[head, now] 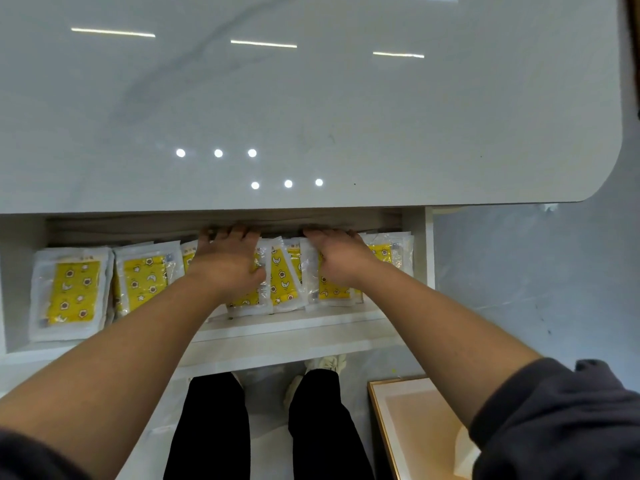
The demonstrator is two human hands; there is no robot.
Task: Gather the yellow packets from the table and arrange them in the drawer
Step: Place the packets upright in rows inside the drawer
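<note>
Head camera, looking down: flat clear-plastic packets with yellow star-and-moon inserts (71,292) lie in a row across the open white drawer (294,329), which runs from nine to three o'clock under the near edge of the table. The two packets toward nine o'clock lie flat, side by side. Those at the centre overlap, and one tilted packet (282,278) leans between the hands.

A person's left hand (227,261) rests palm-down on the packets just left of centre. The right hand (337,259) rests on those just right of it, with one more packet showing beyond it toward three o'clock. The fingers of both hands are stretched forward and laid on the plastic, grasping nothing. Their tips reach the shadowed back of the drawer at twelve o'clock and are hard to make out there.

The flat press looks meant to slide the slippery, overlapping packets back and level them so the row sits evenly.

Every packet in view lies in the drawer, so the gathering appears done and the arranging close to finished. The glossy white, grey-veined table (311,116) fills the frame from ten to two o'clock and reflects ceiling lights. At six o'clock are legs in black trousers (207,427), and at five o'clock a pale gold-framed panel (415,427) is seen.
</note>
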